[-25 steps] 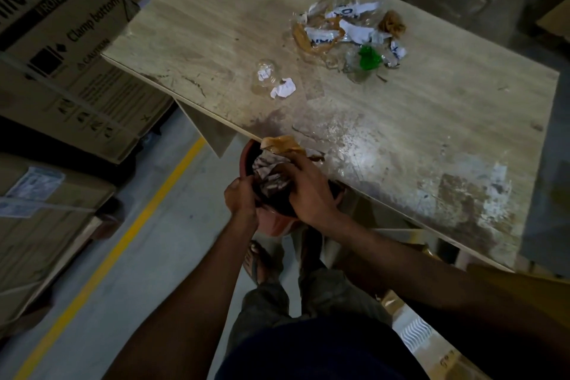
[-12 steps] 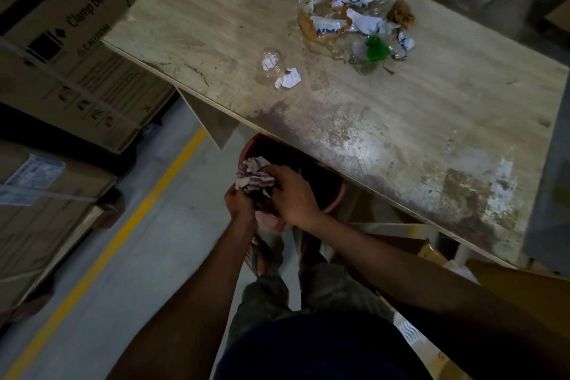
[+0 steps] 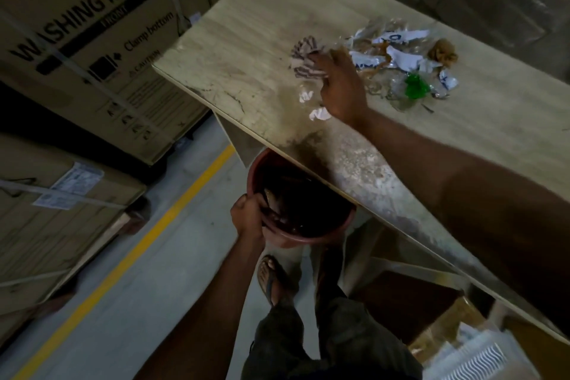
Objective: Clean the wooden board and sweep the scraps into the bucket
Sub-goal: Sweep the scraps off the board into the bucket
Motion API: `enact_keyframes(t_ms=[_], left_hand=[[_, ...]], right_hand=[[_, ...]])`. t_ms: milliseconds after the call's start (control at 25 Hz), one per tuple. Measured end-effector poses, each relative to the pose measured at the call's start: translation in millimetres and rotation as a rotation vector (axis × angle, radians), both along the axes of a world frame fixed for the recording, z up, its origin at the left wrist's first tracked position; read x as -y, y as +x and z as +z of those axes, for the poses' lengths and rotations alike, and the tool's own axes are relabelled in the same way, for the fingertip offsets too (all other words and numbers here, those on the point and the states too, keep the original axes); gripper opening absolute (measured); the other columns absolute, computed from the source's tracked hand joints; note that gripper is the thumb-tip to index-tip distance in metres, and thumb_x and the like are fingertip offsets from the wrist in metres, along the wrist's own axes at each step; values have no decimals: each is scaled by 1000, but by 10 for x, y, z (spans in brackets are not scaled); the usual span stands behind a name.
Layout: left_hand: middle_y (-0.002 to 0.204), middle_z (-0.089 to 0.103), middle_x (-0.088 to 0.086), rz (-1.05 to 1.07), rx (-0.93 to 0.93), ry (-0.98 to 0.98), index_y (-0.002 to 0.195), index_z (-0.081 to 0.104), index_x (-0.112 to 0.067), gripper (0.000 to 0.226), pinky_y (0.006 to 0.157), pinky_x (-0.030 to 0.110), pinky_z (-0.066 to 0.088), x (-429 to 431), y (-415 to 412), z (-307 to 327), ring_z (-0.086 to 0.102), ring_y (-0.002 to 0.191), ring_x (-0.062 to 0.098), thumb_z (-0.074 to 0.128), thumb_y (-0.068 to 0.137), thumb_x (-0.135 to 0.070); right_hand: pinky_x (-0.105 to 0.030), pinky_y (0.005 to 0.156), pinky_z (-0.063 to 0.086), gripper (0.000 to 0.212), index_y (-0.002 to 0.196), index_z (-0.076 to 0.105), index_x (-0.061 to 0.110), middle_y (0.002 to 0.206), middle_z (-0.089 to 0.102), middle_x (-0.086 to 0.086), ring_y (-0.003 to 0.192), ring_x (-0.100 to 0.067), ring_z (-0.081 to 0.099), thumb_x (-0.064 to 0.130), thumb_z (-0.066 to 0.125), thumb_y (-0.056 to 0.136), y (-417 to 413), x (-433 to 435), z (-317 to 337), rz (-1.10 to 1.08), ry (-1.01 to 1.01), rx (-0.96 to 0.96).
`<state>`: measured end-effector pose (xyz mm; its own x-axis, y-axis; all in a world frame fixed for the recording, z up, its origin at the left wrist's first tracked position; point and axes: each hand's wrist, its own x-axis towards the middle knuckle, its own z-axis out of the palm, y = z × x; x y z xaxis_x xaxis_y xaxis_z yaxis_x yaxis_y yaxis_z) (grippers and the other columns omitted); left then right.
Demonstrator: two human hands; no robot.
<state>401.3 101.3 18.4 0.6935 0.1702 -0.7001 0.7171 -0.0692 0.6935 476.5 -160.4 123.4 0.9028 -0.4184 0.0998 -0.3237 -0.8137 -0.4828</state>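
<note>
The wooden board point(image 3: 253, 40) is pale, stained and dusty along its near edge. My right hand point(image 3: 340, 86) grips a striped rag point(image 3: 303, 57) and rests on the board just left of a pile of scraps point(image 3: 401, 58): torn white paper, clear plastic, brown bits and a green piece. Two small white paper scraps point(image 3: 319, 114) lie beside the heel of that hand. My left hand point(image 3: 248, 216) grips the rim of a reddish bucket point(image 3: 305, 236) held just below the board's near edge. The bucket's inside is dark, with some scraps in it.
Large cardboard boxes point(image 3: 89, 40) marked WASHING MACHINE stand at the left, with another box point(image 3: 52, 219) nearer. A yellow line point(image 3: 148, 234) runs along the grey floor. My sandalled foot point(image 3: 270, 278) is under the bucket. More cartons point(image 3: 447, 330) sit under the board at the right.
My right hand has lifted the striped rag out of the bucket and carried it up onto the board beside the scrap pile. My left hand keeps its hold on the bucket rim.
</note>
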Motion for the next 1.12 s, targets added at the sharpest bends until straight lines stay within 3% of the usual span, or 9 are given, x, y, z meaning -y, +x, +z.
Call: enact_keyframes(t_ms=[160,320,440,560,680,800,920,1000,1120], left_hand=[[51,47,-2,67,15,-36,49,53,-14,28,53,30,32,-177,73,-68,40,51,18,56,67,7],[50,48,-1,74,3,-95,50,53,-13,28,53,28,34,-256,55,-66,42,50,18,53,68,8],[49,38,0,77,6,-78,52,47,-12,24,49,26,28,-308,56,-18,32,47,18,57,66,6],[45,38,-3,70,8,-59,51,46,-11,28,50,27,29,-343,33,5,33,48,19,57,70,7],[47,42,-2,91,8,-75,51,48,-12,28,51,27,32,-359,-12,14,37,51,19,55,70,8],[51,46,-1,125,3,-79,53,50,-10,25,51,27,31,-317,-96,-9,40,52,18,53,69,9],[49,43,-1,120,3,-88,55,50,-10,23,48,24,27,-176,-161,-69,36,47,16,53,67,9],[47,45,-2,90,23,-80,53,51,-10,24,50,26,29,-8,-187,-134,38,50,16,53,68,9],[51,48,0,71,35,-71,56,53,-8,21,57,30,33,175,-205,-209,43,61,20,53,68,10]], right_hand=[[-36,107,44,53,145,58,22,143,55,-18,130,-36,55,14,47,94,149,46,-187,154,132,-365],[-40,98,57,83,136,63,35,136,65,-5,119,-27,66,70,64,61,-515,-283,-424,98,132,-200],[-43,85,59,55,134,62,38,138,61,-6,113,-35,67,48,52,81,-1115,-803,-404,88,142,-223],[-45,87,57,60,136,61,33,140,58,-6,114,-33,64,33,36,82,-1463,-1213,-401,116,249,-186],[-39,94,54,61,137,62,27,136,61,-4,118,-26,63,12,41,81,-1486,-1227,-489,14,396,-88],[-30,100,50,51,131,66,31,130,67,2,119,-18,64,9,51,88,-1381,-1027,-509,-128,531,-58],[-34,108,50,40,128,70,25,130,70,1,122,-16,64,9,55,94,-1230,-606,-424,-382,799,104],[-33,104,49,35,133,65,19,134,67,-3,121,-19,62,14,56,99,-1115,-136,-270,-502,698,182],[-27,79,42,31,128,65,14,122,70,-9,108,-22,63,19,58,98,-942,573,-7,-556,495,238]])
